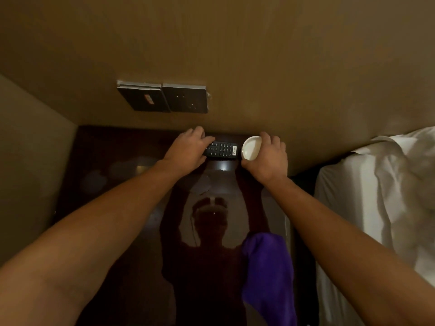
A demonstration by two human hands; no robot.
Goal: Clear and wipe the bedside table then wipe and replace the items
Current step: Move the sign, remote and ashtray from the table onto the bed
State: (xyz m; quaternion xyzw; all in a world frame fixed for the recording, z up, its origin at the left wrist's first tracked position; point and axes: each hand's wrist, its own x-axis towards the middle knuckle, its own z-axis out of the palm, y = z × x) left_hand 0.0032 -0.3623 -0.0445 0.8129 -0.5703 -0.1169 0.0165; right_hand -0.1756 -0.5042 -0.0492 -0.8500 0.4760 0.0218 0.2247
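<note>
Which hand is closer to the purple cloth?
Right. The right hand holds the white dish at the table's back, straight above the purple cloth; the left hand, on the remote control, sits farther left.

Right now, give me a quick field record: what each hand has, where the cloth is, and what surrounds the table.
left hand: grips the remote at its left end, by the wall
right hand: holds a small white dish, tilted
cloth: purple, lying on the table's near right part
table: dark, glossy
wall: two dark switch plates above the table
bed: white sheets, to the right
</note>
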